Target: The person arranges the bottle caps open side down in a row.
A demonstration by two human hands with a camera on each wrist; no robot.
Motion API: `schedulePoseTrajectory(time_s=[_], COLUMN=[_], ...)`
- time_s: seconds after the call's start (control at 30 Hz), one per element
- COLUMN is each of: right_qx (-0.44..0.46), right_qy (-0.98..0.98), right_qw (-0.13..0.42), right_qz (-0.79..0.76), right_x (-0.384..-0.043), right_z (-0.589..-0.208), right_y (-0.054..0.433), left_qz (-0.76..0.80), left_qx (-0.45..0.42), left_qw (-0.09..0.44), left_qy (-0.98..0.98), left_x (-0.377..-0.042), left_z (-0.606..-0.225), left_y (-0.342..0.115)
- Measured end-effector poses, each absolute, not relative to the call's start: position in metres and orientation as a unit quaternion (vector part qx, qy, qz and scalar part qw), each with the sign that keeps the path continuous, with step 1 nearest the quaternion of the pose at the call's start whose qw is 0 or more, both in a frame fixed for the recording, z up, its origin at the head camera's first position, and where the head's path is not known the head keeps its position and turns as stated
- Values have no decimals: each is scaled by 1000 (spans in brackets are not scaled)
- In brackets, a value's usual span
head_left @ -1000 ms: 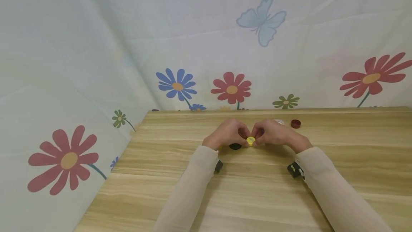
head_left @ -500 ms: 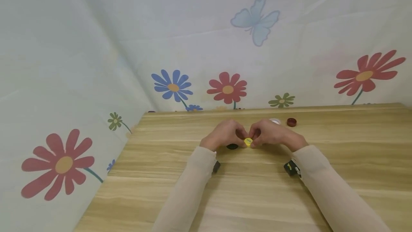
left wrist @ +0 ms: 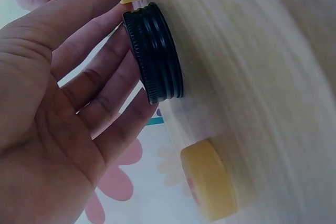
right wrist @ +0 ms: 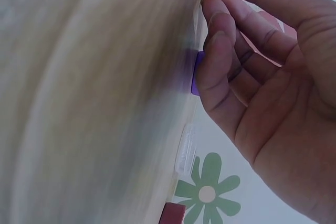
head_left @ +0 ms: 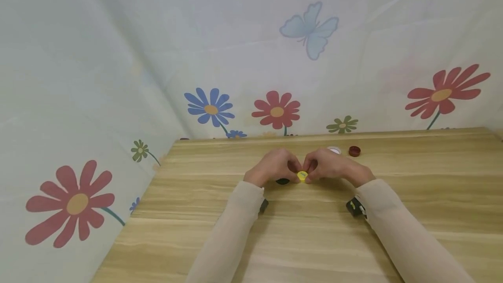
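Observation:
In the head view a small yellow cap (head_left: 302, 175) with printing on its top sits between my two hands. My left hand (head_left: 274, 166) pinches its left side with thumb and fingertips. The fingers of my right hand (head_left: 330, 165) pinch it from the opposite side. In both wrist views only part of the yellow cap shows, at the top edge. A ridged black screw cap (left wrist: 155, 53) stands on the table right by the other fingers of my left hand. Partly hidden behind my right fingers is a purple cap (right wrist: 196, 74).
An orange-yellow cap (left wrist: 210, 179) lies left of the black one. Beyond my right hand are a clear, whitish cap (right wrist: 186, 149) and a dark red cap (head_left: 354, 151). The wooden table (head_left: 314, 239) ends at a flower-printed cloth (head_left: 235, 34) behind and to the left.
The head view has shifted slightly, so the scene sits a little further left. Both hands keep their pinch on the yellow cap, near the same spot on the table.

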State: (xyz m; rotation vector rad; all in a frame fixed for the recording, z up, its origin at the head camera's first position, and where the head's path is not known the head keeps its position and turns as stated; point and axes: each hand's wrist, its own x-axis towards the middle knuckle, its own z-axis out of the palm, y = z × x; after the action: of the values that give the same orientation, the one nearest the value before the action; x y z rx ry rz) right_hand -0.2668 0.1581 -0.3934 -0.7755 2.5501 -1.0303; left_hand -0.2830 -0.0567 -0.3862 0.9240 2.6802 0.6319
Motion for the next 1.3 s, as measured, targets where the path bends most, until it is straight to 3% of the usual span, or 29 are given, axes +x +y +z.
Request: schedulePoseTrajectory(time_s=[0.2,0.37,0.7,1.3], right_qx=[-255,-241,-196,-177], right_qy=[888,895,903,908], right_qw=[144,106,10,-22], right_qz=[-355,-360,-383,-380], right_x=[-265,-263,-262,-266], right_z=[-394,-392,-387,-394], right_y=[158,161,174,188], left_qz=[228,240,256,257], left_qx=[330,315,301,269], left_qw=[126,125,35,13], left_qy=[907,910,918,928], left_x=[-283,-286,-293,-298], left_z=[-386,-385,-382,-389], left_y=[-61,-62,-42,-15])
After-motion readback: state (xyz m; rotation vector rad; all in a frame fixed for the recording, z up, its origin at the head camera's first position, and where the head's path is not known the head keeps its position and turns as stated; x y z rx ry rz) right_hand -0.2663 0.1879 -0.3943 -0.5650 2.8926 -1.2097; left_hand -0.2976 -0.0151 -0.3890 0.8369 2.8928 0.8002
